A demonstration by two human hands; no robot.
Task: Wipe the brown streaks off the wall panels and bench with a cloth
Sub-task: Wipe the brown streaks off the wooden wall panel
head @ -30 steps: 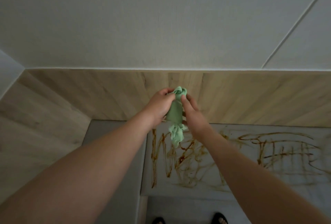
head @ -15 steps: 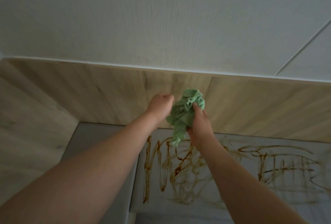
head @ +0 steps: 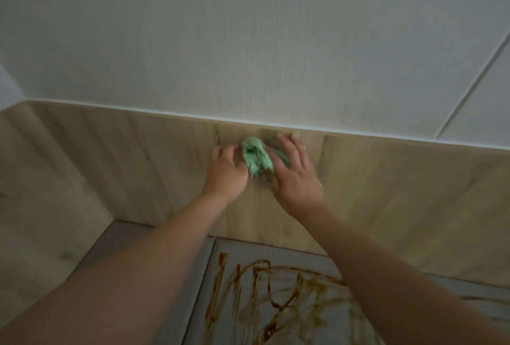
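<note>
I have the crumpled pale-green cloth [head: 258, 157] against the light wood-grain wall panel [head: 138, 165], upper centre of the frame, just under the white trim strip [head: 165, 111]. The bunch runs roughly upright, leaning from upper left to lower right.

My right hand [head: 295, 170] lies over the cloth's right part with fingers straight and spread, a flat pressing grip, with more cloth under the palm. My left hand [head: 227, 170] sits just left of the cloth with fingers curled and the thumb at its edge. I cannot tell whether it pinches the fabric.

The brown streaks [head: 262, 289] lie well below both hands, at bottom centre on the grey counter [head: 198, 275] and partly under my right forearm. Any stroke toward them therefore goes straight down the frame, and the right hand is the better placed to make it. A dim darker patch just above the cloth may be a stain or a shadow.

Half a second ago the right hand held the cloth bunched and off the panel, with the left a loose fist beside it. Now it is flattened onto the wood. The view has tipped upward, so less counter shows.
</note>
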